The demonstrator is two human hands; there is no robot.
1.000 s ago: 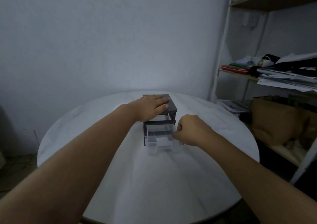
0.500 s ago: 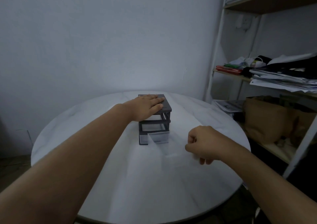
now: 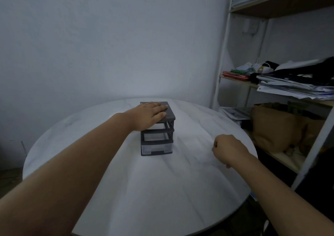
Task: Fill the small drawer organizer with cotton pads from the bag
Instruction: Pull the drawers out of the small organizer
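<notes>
Two hands: both are reaching out over the round white bench (image 3: pixel 162 190), the left one onto the organizer, the right one off to its side.
Left hand (image 3: pixel 149 115): is lying flat, palm down, on the dark grey top of the organizer, with its fingers straight, close together and pointing to the right.
Right hand (image 3: pixel 228 150): is hovering low over the bench with its fingers curled in towards the palm and its back facing up. I cannot tell whether it is gripping anything, since its underside is hidden and blurred.
Organizer (image 3: pixel 156 141): is standing upright near the middle of the bench, a little towards the far side. It is sitting directly under the left hand and well to the left of the right hand, apart from it.
Organizer tiers: three dark frames are sitting one above another. The bottom one is holding a clear drawer (image 3: pixel 156 148) with a dark handle, pushed in. The middle one is looking see-through, and the top one is too dim to read.
Gap: bare bench surface is showing between the organizer and the right hand.
Shelf (image 3: pixel 235 80): is standing to the right of the bench and carrying a stack of papers (image 3: pixel 298 87). A brown paper bag (image 3: pixel 271 127) is sitting on the level below.
Wall (image 3: pixel 108 46): is rising plain and pale behind the bench.
</notes>
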